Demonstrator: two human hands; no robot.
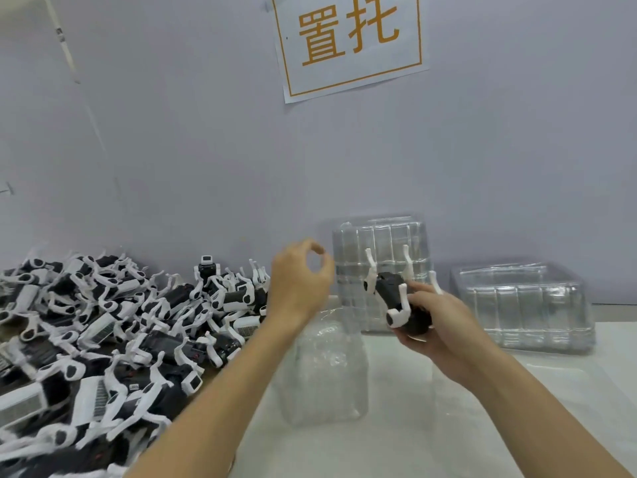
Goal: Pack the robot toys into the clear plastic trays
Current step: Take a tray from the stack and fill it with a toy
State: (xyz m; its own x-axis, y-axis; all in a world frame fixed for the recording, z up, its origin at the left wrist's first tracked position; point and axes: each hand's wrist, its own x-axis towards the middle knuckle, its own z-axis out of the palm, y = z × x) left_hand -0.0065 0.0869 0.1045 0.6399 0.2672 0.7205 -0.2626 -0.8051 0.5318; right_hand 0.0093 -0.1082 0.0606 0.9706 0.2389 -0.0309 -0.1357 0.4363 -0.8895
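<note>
My right hand (pixel 437 326) grips a black-and-white robot dog toy (pixel 393 294), held upside down with its white legs pointing up. My left hand (pixel 300 281) hovers just left of it, thumb and forefinger curled into a ring and holding nothing. Below both hands a clear plastic tray (pixel 327 367) lies on the white table. A tall stack of clear trays (pixel 382 236) stands behind the toy against the wall. A large heap of robot dog toys (pixel 103 322) covers the table's left side.
A second, lower stack of clear trays (pixel 524 305) sits at the right by the wall. A paper sign (pixel 348 43) with orange characters hangs on the grey wall. The white table surface (pixel 413 436) extends toward me.
</note>
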